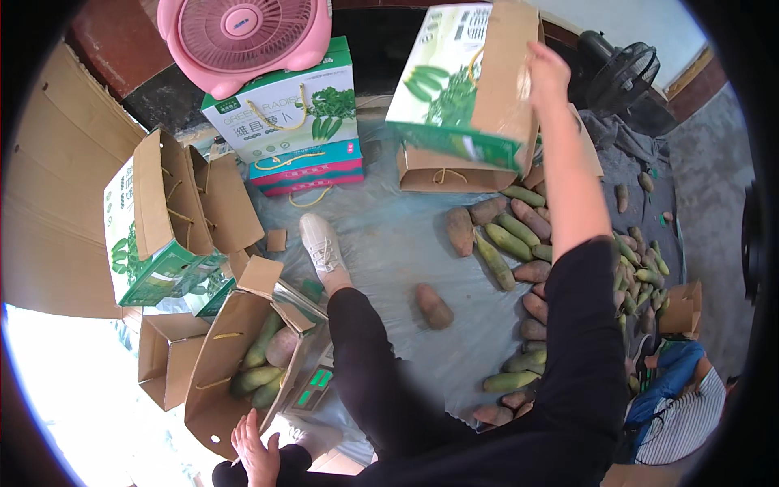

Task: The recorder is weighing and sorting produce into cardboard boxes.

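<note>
My right hand (pixel 549 75) reaches far forward, its fingers closed at the brown side of a white-and-green carton (pixel 445 77). That carton is tilted above another open cardboard box. My left hand (pixel 256 451) holds nothing, its fingers apart, beside the near edge of an open carton (pixel 207 406). Inside lie green radishes (pixel 259 378) and one pinkish-brown root (pixel 282 347). The carton rests on or against a digital scale (pixel 315 388) with a lit green display.
Loose green radishes (pixel 510 237) and brownish roots (pixel 433 307) lie on plastic sheeting; a bigger pile (pixel 641 272) is farther right. Empty cartons (pixel 154 203) stand left. A pink fan (pixel 243 24) sits on stacked boxes, a black fan (pixel 633 69) back right. Another person (pixel 682 406) is at the lower right.
</note>
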### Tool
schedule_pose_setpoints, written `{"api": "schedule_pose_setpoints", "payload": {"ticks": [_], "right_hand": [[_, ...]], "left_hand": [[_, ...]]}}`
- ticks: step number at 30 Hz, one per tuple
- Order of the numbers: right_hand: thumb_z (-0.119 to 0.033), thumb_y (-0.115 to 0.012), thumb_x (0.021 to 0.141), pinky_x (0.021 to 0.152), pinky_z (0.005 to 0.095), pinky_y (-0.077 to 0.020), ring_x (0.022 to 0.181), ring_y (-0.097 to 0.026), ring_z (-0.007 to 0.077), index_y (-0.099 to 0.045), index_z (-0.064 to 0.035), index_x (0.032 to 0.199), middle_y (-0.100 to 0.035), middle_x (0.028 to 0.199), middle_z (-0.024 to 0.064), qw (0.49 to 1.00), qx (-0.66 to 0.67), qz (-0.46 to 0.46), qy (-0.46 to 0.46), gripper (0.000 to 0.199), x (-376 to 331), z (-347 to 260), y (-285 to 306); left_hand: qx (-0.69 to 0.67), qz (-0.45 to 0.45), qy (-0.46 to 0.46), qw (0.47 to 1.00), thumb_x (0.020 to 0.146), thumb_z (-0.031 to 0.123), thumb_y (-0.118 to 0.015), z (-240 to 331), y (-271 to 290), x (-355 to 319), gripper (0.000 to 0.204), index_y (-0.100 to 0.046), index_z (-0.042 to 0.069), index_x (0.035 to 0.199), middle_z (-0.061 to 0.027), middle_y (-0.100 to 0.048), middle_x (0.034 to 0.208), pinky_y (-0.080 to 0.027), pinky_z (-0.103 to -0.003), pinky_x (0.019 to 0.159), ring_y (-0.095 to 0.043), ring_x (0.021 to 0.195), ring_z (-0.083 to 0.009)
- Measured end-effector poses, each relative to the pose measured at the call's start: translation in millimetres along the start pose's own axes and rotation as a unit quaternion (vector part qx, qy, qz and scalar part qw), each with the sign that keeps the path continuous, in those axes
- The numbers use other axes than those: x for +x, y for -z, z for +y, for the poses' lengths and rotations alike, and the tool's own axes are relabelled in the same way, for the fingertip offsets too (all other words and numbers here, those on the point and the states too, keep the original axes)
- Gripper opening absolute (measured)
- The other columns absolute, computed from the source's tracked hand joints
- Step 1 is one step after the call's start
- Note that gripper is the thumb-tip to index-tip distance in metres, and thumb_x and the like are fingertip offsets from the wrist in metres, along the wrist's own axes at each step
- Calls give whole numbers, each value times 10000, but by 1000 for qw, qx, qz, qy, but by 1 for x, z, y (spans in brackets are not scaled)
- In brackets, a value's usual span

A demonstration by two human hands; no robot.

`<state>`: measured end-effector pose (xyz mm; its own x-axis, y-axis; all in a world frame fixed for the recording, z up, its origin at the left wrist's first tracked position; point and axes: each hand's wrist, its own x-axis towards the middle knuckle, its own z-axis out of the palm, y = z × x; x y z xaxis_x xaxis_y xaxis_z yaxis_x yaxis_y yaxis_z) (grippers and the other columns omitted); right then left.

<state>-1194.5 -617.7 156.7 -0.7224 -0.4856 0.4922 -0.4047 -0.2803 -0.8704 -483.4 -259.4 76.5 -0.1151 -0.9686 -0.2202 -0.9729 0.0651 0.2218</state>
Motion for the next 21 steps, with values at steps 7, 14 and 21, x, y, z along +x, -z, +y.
{"api": "schedule_pose_setpoints", "payload": {"ticks": [7,14,21], "right_hand": [[-253,-793,624,920,373,-441,1097,-562,289,-452,7,1273,-585,1164,182,927,-358,-110,-16,777,-91,25,22],[-237,-681,729,788,345,-462,899,-632,256,-642,-41,1019,-665,959,159,923,-352,-154,-3,352,-118,21,-19],[-137,-655,817,762,318,-449,828,-601,190,-618,36,1051,-657,937,69,983,124,-8,-136,294,-98,23,5]], "left_hand": [[21,2,39,999,695,150,-672,-2,7,3,648,-422,18,1279,-192,-542,1133,-289,-467,1005,-451,1151,-363],[13,4,34,999,693,108,-665,0,1,4,632,-427,22,1272,-186,-543,1126,-283,-484,1007,-452,1148,-366],[27,14,35,999,715,83,-642,4,2,5,608,-418,24,1277,-181,-545,1119,-275,-488,1013,-455,1146,-361]]}}
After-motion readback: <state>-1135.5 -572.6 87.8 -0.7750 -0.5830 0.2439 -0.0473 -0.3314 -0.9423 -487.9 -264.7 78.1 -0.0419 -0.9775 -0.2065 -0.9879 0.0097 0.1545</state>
